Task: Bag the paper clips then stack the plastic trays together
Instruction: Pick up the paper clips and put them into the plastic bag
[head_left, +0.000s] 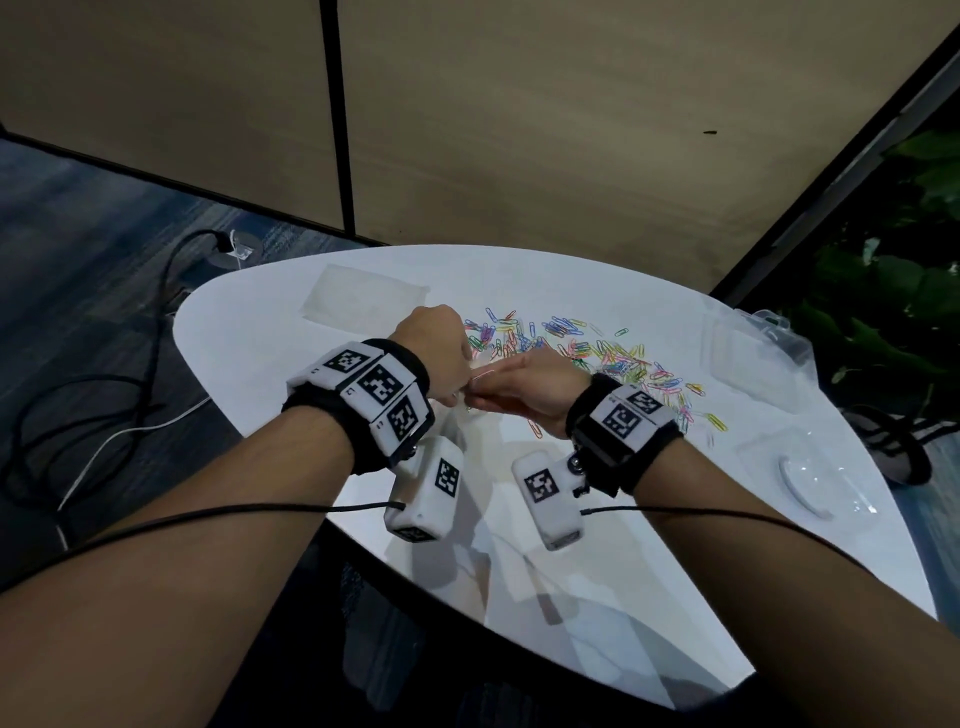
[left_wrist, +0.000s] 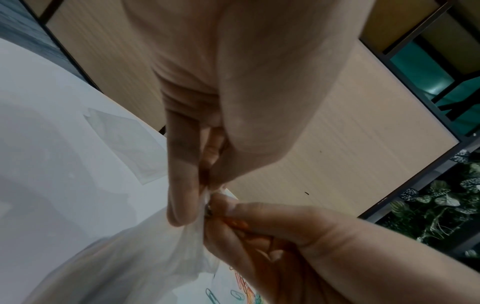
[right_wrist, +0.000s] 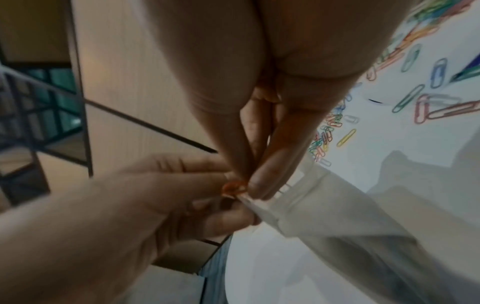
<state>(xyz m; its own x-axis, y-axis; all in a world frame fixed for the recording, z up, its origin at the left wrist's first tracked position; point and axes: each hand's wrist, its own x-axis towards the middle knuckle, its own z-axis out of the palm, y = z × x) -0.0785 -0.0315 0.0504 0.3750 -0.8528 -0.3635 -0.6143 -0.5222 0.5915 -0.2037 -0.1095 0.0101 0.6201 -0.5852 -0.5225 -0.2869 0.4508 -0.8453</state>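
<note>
Over the white table, my left hand pinches the mouth of a clear plastic bag between thumb and forefinger. My right hand meets it from the right. It pinches an orange paper clip at the bag's rim. The bag hangs down toward the table below both hands. Several coloured paper clips lie scattered just beyond the hands. Clear plastic trays rest at the table's right side.
A second flat clear bag lies at the table's far left. Another clear tray with a white round part sits near the right edge. Cables trail on the floor to the left. A plant stands to the right, and a panel wall is behind.
</note>
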